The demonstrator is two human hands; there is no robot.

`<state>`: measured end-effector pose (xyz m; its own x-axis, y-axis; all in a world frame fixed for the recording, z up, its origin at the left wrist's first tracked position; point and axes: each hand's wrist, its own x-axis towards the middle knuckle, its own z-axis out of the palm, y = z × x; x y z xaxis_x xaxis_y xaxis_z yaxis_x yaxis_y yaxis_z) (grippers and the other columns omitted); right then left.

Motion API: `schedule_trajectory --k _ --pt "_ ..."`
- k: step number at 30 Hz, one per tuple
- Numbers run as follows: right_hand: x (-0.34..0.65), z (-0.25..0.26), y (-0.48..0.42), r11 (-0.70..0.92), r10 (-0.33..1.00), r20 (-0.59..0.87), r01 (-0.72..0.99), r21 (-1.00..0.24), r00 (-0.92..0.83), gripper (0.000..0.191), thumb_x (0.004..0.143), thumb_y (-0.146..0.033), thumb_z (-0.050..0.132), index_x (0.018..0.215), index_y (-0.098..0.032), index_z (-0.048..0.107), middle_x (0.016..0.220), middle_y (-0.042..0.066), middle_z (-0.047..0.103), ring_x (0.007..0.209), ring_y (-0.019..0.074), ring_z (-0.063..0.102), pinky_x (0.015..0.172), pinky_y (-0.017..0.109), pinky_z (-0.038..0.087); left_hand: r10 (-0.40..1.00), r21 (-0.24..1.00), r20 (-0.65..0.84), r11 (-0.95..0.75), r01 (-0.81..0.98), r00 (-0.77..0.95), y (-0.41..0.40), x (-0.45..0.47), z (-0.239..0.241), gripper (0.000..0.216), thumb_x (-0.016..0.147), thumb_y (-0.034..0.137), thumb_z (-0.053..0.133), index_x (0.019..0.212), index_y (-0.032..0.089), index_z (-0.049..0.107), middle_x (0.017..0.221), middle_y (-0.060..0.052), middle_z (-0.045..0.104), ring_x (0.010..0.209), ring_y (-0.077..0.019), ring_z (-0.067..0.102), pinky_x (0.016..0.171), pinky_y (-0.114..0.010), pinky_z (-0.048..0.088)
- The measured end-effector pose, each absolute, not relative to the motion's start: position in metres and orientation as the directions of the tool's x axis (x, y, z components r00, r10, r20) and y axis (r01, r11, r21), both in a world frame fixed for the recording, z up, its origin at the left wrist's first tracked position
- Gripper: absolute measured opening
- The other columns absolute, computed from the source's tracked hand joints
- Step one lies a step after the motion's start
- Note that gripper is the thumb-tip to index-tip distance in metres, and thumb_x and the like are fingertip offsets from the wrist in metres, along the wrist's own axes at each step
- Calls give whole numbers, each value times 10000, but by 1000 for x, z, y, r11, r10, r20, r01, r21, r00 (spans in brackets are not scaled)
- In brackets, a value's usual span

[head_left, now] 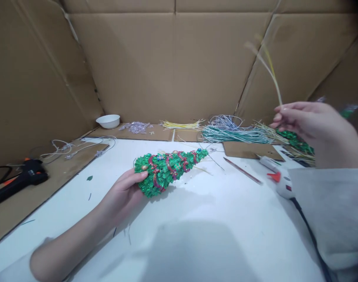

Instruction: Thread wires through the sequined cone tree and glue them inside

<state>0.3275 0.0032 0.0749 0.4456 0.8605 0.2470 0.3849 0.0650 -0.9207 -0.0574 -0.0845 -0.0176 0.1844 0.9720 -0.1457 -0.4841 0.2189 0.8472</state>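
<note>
My left hand [129, 188] is closed round the base of a small green glittery Christmas tree ornament [167, 169], with red garland and little baubles on it. The tree lies tilted on its side, its tip toward the right, over the white table [214, 235]. Up at the right, my right hand [311, 125] pinches a few thin strands [272, 74], pale and yellow; their upper ends are blurred by motion. A wide gap separates the strands from the tree.
Below my right hand lies a white glue gun [284, 184] with its cord; a pencil-like stick [243, 170] is near it. Bundled green wires [234, 134], yellow strands [181, 124] and a white bowl [108, 121] line the back. A black glue gun [32, 172] lies left. Cardboard walls [167, 58] enclose the table.
</note>
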Motion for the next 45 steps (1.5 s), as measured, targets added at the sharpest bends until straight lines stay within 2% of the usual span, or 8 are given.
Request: schedule_trajectory --k 4,9,16,25,29,34,40,45 --pt "335 66 10 48 937 90 130 -990 336 287 818 -75 474 1045 -27 644 1064 247 608 784 91 639 547 318 358 974 871 -192 226 -436 121 -82 -54 -17 219 748 194 633 951 144 700 1040 -91 701 1007 -277 626 816 -348 550" --pt "339 74 0 136 937 154 79 -988 312 361 842 34 464 1128 -115 625 1061 162 649 743 77 651 589 204 452 961 838 -258 272 -472 96 -74 -49 -14 284 759 191 586 1022 128 672 1072 -104 688 1043 -290 608 887 -412 518" --pt "332 83 -13 235 961 237 34 -971 140 408 776 92 356 889 -120 685 666 12 472 540 25 466 484 171 383 963 832 -177 257 -491 205 -62 -47 -20 444 767 134 559 1210 154 580 1116 -91 675 1049 -281 608 934 -430 490" --pt "312 87 -19 378 887 385 76 -922 254 312 929 -191 434 639 -170 547 491 -70 239 458 38 294 488 248 271 965 902 -146 221 -371 220 -64 -44 -20 274 760 167 603 1018 135 688 1034 -90 704 959 -242 643 825 -307 539" --pt "296 88 -27 409 875 425 117 -905 231 262 899 -43 396 721 -146 559 551 -35 477 517 37 455 546 269 337 967 954 -80 145 -263 243 -71 -43 -20 282 750 217 641 1022 161 686 1030 -79 703 930 -242 647 758 -279 544" --pt "261 90 -41 315 947 318 57 -947 54 286 836 68 365 885 -116 578 708 -13 563 498 10 437 476 219 284 971 971 -30 85 -222 238 -77 -43 -22 277 764 240 641 1035 191 676 1043 -55 697 975 -232 630 731 -241 527" --pt "223 65 -45 183 897 185 -44 -982 -401 324 934 -346 404 739 -143 565 509 -79 237 423 29 232 403 202 180 978 980 -12 53 -194 207 -81 -46 -27 293 754 262 664 1040 200 666 1059 -66 690 1036 -265 601 763 -282 520" --pt "207 46 -42 92 798 -4 127 -988 -603 129 876 -184 464 955 -150 560 710 3 553 465 50 368 408 207 267 980 980 -23 60 -188 196 -81 -48 -32 320 777 281 642 1087 203 646 1118 -72 667 1064 -266 583 806 -298 503"
